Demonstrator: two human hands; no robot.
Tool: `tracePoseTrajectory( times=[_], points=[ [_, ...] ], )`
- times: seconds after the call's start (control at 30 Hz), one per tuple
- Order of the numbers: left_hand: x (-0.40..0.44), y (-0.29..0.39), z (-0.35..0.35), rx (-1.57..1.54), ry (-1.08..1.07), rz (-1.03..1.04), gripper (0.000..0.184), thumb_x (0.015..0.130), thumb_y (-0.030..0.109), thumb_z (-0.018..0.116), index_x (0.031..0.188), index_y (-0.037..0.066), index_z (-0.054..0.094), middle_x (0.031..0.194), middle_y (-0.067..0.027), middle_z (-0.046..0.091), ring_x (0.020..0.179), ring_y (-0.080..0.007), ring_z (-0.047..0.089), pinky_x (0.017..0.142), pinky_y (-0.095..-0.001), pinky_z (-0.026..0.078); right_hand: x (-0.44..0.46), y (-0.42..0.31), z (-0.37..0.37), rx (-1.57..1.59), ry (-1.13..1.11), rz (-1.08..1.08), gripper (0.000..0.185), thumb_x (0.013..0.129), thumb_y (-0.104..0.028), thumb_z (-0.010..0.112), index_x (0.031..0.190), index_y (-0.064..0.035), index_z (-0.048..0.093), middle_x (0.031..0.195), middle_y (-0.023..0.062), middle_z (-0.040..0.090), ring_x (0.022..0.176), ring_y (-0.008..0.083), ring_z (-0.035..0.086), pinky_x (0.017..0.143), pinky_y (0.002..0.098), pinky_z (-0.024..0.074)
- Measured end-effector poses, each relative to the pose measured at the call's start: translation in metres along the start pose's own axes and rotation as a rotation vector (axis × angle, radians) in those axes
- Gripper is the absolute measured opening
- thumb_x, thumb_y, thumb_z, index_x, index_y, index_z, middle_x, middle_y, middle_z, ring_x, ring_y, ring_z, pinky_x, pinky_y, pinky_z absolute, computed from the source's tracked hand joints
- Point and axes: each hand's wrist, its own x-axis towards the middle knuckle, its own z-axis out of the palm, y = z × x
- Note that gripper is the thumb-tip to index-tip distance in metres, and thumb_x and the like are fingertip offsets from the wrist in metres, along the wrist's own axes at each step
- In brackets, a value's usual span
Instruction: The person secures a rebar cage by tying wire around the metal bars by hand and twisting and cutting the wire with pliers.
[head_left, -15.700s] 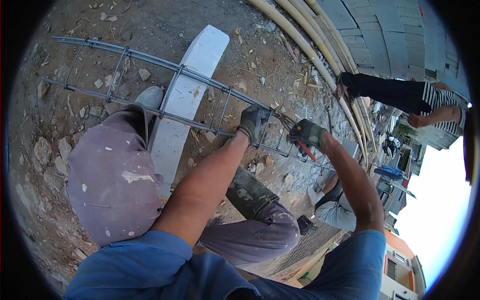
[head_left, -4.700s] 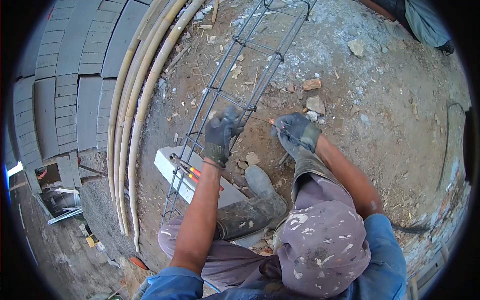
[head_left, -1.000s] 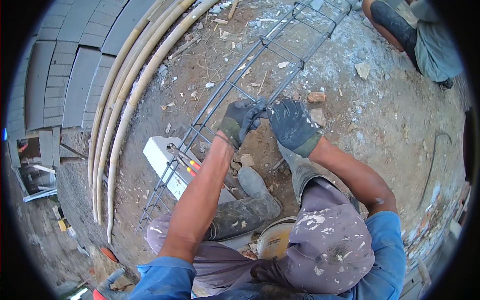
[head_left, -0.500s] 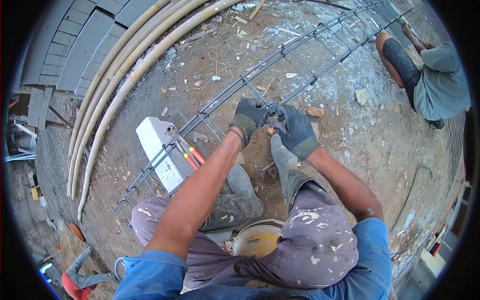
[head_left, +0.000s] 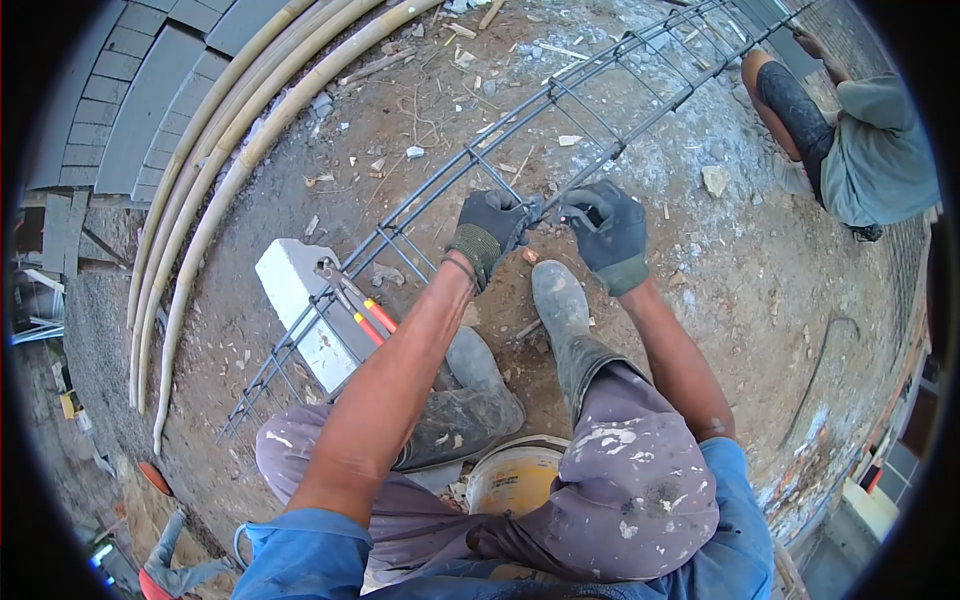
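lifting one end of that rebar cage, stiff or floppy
The rebar cage would likely stay fairly stiff, its long bars being joined by crosspieces, yet might sag or twist slightly, as it is so long and slender.

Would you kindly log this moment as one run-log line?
left hand: at rebar cage | right hand: beside it, fingers curled | pliers: out of hand, at cage | white block: under cage

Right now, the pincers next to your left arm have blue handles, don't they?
Not quite: the head view shows red and yellow handles, not blue ones. The pincers really are next to the left arm.
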Motion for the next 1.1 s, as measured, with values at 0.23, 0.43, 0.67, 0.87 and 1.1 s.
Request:
tracePoseTrajectory(
  times=[0.23, 0.43, 0.67, 0.87, 1.1],
  points=[
    [0.01, -0.016, -0.001, -0.164, -0.061, -0.004, 0.017, 0.085, 0.018, 0.07, 0.079, 0.002, 0.067, 0.065, -0.0023, 0.063, 0.05, -0.0086, 0.058, 0.043, -0.02, 0.042, -0.047, -0.007, 0.043, 0.72, -0.102, 1.039, 0.013, 0.09, -0.009, 0.058, 0.085, -0.0026, 0.068, 0.067, 0.0047, 0.064, 0.044, 0.0124, 0.057, 0.038, 0.0242, 0.0421],
    [0.014, -0.016, -0.002, -0.174, -0.063, 0.008, 0.019, 0.084, 0.021, 0.071, 0.079, 0.003, 0.068, 0.064, -0.0018, 0.062, 0.052, -0.0072, 0.056, 0.044, -0.0218, 0.042, -0.04, -0.039, 0.028, 0.599, -0.324, 0.657, 0.012, 0.088, -0.01, 0.059, 0.081, -0.005, 0.067, 0.064, 0.0059, 0.062, 0.055, 0.0115, 0.06, 0.048, 0.0256, 0.0471],
    [0.027, -0.036, 0.002, 0.048, 0.014, 0.181, 0.02, 0.081, 0.024, 0.072, 0.079, 0.004, 0.072, 0.064, -0.0015, 0.063, 0.053, -0.0085, 0.056, 0.048, -0.0266, 0.046, 0.034, -0.063, -0.029, -0.078, -0.608, 0.082, 0.014, 0.086, -0.016, 0.059, 0.079, -0.0036, 0.063, 0.076, 0.0144, 0.062, 0.069, 0.0277, 0.061, 0.062, 0.0394, 0.0481],
    [0.021, -0.02, 0.001, 0.259, 0.074, 0.126, 0.026, 0.083, 0.027, 0.068, 0.077, 0.002, 0.072, 0.06, -0.0074, 0.066, 0.049, -0.0135, 0.06, 0.049, -0.0293, 0.048, 0.1, -0.19, 0.073, 0.04, -0.939, -0.185, 0.027, 0.079, -0.027, 0.065, 0.095, -0.0043, 0.065, 0.092, 0.0194, 0.067, 0.091, 0.0364, 0.064, 0.079, 0.0429, 0.0508],
    [0.008, -0.024, 0.006, 0.29, 0.151, 0.265, 0.036, 0.083, 0.038, 0.064, 0.069, 0.006, 0.07, 0.055, -0.01, 0.064, 0.051, -0.0215, 0.064, 0.058, -0.0359, 0.05, 0.021, -0.205, 0.211, -0.129, -1.099, -0.081, 0.049, 0.079, -0.025, 0.064, 0.113, 0.0065, 0.05, 0.098, 0.0255, 0.066, 0.093, 0.0373, 0.066, 0.079, 0.0431, 0.0527]
  ],
)
